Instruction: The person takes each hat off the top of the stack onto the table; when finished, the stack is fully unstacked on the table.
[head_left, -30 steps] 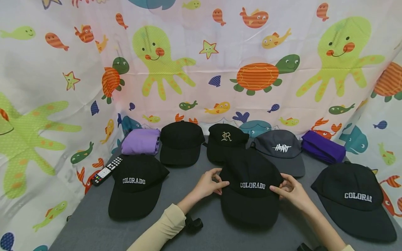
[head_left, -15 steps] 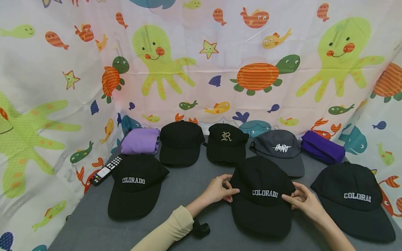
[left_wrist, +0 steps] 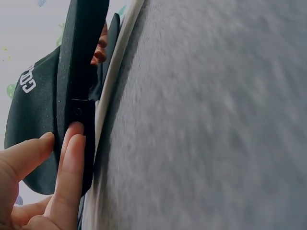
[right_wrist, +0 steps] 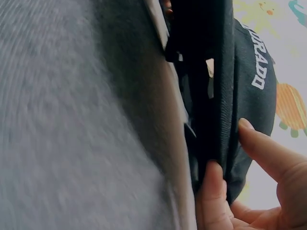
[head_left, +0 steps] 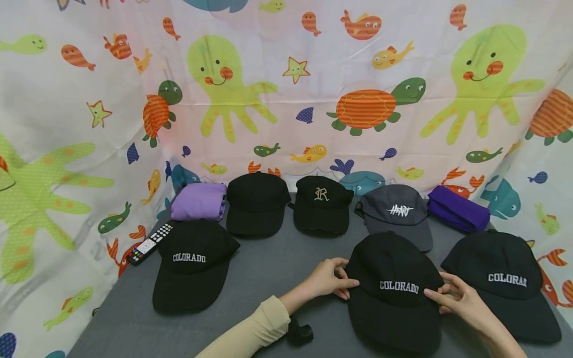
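Observation:
Between both hands is a black baseball cap with white COLORADO lettering, its brim toward me. My left hand pinches the cap's left side, thumb on the outside and fingers beneath the edge, as the left wrist view also shows. On the opposite side my right hand pinches it the same way; in the right wrist view the thumb lies on the crown. The held cap overlaps part of the grey HEART cap behind it. Close to the right hand lies another black COLORADO cap.
A third COLORADO cap lies at left beside a remote control. Along the back stand a lilac folded cloth, a plain black cap, a black cap with an R and a dark purple folded cloth.
Both hands have carried the held COLORADO cap rightward and nearer to me, uncovering the R cap and more of the HEART cap. The other caps have stayed in place.

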{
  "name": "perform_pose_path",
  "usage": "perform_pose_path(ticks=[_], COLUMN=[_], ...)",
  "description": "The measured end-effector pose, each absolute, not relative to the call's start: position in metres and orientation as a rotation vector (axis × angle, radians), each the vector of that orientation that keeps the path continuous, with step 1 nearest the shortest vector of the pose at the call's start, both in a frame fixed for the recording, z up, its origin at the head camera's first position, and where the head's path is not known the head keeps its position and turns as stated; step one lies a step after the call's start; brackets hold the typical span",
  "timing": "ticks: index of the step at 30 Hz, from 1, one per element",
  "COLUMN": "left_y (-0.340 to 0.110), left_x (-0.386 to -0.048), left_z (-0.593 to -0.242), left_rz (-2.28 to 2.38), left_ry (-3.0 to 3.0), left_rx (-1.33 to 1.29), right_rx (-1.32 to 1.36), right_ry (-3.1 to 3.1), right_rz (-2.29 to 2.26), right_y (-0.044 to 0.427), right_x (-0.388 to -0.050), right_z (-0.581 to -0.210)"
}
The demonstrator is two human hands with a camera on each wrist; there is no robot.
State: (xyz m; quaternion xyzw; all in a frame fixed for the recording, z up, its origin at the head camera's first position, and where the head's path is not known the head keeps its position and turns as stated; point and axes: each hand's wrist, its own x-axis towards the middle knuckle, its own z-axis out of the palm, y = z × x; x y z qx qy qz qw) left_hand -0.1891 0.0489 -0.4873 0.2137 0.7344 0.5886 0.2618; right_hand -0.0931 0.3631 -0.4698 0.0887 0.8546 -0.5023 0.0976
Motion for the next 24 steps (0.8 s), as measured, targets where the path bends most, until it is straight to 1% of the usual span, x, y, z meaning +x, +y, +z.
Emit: perform_pose_path(ticks=[7,16,24], left_y=[0.062,0.08,0.094], left_x=[-0.183,-0.178,-0.176], left_z=[-0.487,-0.488,-0.489], left_rz=[1.619,1.654,1.688], left_ry=[1.899,1.762,1.697], left_rx=[0.562,0.517,0.485], right_rx=[0.347,0.386,0.405], right_ry=[2.445,2.383,2.443], right_rz=[-1.375,-1.312,-1.28], right_y=[0.381,0.407,0.415], right_x=[-0.087,-0.084,-0.081], right_z=[-0.462,-0.458,-0.46])
